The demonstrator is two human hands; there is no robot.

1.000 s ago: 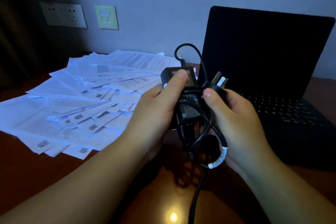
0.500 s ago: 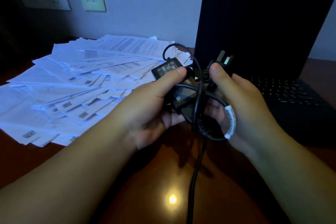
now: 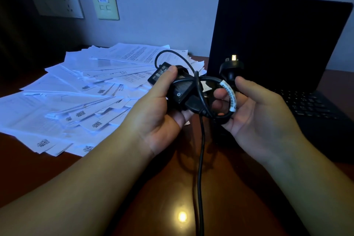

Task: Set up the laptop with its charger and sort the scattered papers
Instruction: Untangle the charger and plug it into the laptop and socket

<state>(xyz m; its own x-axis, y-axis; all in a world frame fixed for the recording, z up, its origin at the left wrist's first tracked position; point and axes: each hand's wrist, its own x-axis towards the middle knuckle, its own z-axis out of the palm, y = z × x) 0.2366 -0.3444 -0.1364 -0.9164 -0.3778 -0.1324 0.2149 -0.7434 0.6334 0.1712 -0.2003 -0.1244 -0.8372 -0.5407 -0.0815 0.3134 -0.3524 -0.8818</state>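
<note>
Cable (image 3: 200,168) hangs from both hands over bare desk (image 3: 157,193) near the body. Left hand (image 3: 159,113) has its fingers clamped on the charger (image 3: 177,90); right hand (image 3: 254,109) curls round the looped cord beneath the plug (image 3: 230,68). Left of the fingers, papers (image 3: 76,101) spread; behind the right fingers stands the open laptop (image 3: 277,44). Wall sockets (image 3: 57,4) beyond.

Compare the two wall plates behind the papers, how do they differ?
The left wall plate is wider, grey-white, and carries several socket openings; the right wall plate is narrower, yellowish, with a small label above two square ports. The left sits in deeper shadow. Both are mounted on the wall, with nothing plugged in.
</note>
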